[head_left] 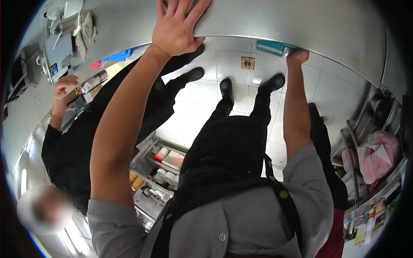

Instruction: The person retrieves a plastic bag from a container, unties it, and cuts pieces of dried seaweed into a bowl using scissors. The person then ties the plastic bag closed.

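bench [275,21], under left fingers [172,6]: smooth metal, satin sheen | teal object [270,48], just beside right fingers [303,55]: glossy, plastic-looking | floor [204,96], below fingers: glossy tile | drain cover [247,63], between left and right fingers, lower: metal | apron [215,159], bodyward of fingers: matt cloth | bag [384,150], far right of fingers: thin, crinkled plastic

Grey short-sleeved shirt [198,228], black apron [219,159], black straps [289,210], brass-coloured studs [284,195], black shoes [275,81]

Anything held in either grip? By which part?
Left grip: nothing, spread flat on the steel counter. Right grip: curled at its edge beside a teal item; fingertips hidden, hold can't be told.
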Tool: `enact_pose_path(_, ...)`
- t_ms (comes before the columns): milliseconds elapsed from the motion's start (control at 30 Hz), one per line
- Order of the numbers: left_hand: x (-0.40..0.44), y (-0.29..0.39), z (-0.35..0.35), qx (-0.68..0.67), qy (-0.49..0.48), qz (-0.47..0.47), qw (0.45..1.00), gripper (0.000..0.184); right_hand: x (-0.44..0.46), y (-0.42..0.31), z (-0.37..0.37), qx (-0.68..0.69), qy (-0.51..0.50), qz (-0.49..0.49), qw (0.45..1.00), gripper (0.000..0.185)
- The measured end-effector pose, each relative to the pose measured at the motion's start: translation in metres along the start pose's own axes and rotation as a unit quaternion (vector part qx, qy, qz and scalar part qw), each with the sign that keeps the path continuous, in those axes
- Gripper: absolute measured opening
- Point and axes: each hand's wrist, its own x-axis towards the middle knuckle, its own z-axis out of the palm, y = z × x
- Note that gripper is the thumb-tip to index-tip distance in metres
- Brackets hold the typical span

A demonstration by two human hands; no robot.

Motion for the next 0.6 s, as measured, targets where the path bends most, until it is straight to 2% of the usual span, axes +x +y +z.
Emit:
enact_pose_path(67,0.0,0.0,-0.001,0.015,0.004,0.005,1.0,0.088,-0.023,0.011,-0.03,0.0,0.03,-0.006,1.0,0.028)
enact_pose_path(100,0.0,0.0,0.0,0.015,0.013,0.009,1.0,0.087,-0.027,0.022,-0.055,0.046,0.006,-0.001,0.999,0.031)
enact_pose_path(133,0.0,-0.001,0.002,0.014,0.022,0.012,1.0,0.086,-0.047,0.021,-0.069,-0.03,0.048,0.001,0.998,0.032)
enact_pose_path(167,-0.001,-0.001,0.003,0.013,0.031,0.015,0.999,0.086,-0.05,0.034,-0.104,-0.078,0.02,-0.016,0.997,0.033)
enact_pose_path(200,0.0,-0.001,0.002,0.015,0.033,0.017,0.999,0.085,-0.074,0.031,-0.088,0.05,0.073,-0.044,0.995,0.035)
enact_pose_path(233,-0.001,-0.002,0.002,0.015,0.035,0.016,0.999,0.086,-0.088,0.034,-0.128,-0.056,-0.001,-0.033,0.998,0.038)
enact_pose_path(267,0.0,-0.002,0.002,0.014,0.038,0.017,0.999,0.086,-0.101,0.036,-0.138,-0.026,0.063,-0.014,0.998,0.04)
enact_pose_path(300,-0.001,-0.003,0.001,0.013,0.041,0.018,0.999,0.086,-0.122,0.031,-0.149,-0.058,0.05,0.01,0.997,0.041)
enact_pose_path(367,-0.002,-0.002,0.002,0.011,0.043,0.015,0.999,0.089,-0.14,0.034,-0.185,-0.112,0.152,0.072,0.979,0.043)
enact_pose_path(433,-0.002,0.003,0.004,0.005,0.06,0.017,0.998,0.091,-0.159,0.031,-0.208,-0.065,0.141,0.075,0.985,0.046)
enact_pose_path(467,-0.001,0.006,0.002,0.008,0.059,0.014,0.998,0.09,-0.165,0.025,-0.213,-0.136,0.216,0.095,0.962,0.048)
enact_pose_path(567,-0.004,0.011,0.005,0.015,0.095,0.02,0.995,0.09,-0.182,0.008,-0.229,-0.319,0.211,0.043,0.923,0.044)
enact_pose_path(600,-0.007,0.016,0.005,-0.002,0.097,0.003,0.995,0.095,-0.175,0.009,-0.251,-0.353,0.189,0.001,0.916,0.037)
